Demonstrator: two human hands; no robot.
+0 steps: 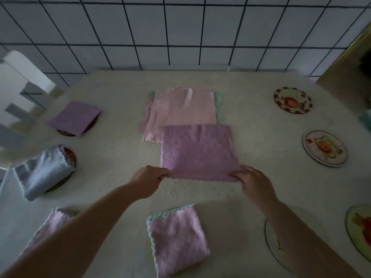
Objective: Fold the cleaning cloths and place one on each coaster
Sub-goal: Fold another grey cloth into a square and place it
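A purple cloth (pixel 197 149) lies at the table's middle. My left hand (pixel 147 180) pinches its near left corner and my right hand (pixel 254 182) pinches its near right corner, lifting the near edge a little. Behind it lies a stack of flat pink cloths (pixel 181 109). A folded purple cloth (pixel 74 117) covers a coaster at far left. A folded blue cloth (pixel 43 173) sits on a coaster (pixel 70 155) below it. A folded pink cloth (pixel 48 227) lies at near left. Another folded pink cloth (pixel 177 239) lies near me. Bare coasters (pixel 292 99), (pixel 324 148), (pixel 359 227) line the right side.
A pale tablecloth (pixel 261 109) covers the table. A clear round coaster (pixel 270 235) lies partly under my right forearm. A white chair (pixel 18 91) stands at far left. The tiled wall (pixel 180 33) rises behind the table.
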